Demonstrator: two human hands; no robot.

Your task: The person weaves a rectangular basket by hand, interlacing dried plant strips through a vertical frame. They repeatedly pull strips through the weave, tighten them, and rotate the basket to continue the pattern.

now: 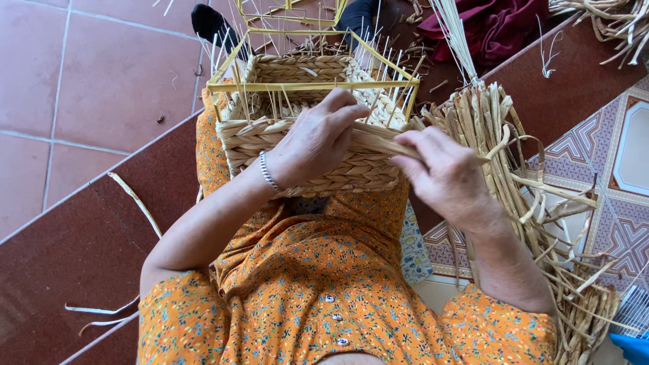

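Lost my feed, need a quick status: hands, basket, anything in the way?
Left hand pressed on woven basket. Right hand gripping a straw strand. Dried straw bundle lies close beside right hand.

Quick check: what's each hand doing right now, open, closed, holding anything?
Left hand: closed on the straw strand, pressed against the basket.
Right hand: closed, gripping the same strand.

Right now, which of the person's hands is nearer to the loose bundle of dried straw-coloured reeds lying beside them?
The right hand: it is directly beside the bundle of dried reeds, pulling a strand. The left hand rests on the woven basket, farther from the bundle.
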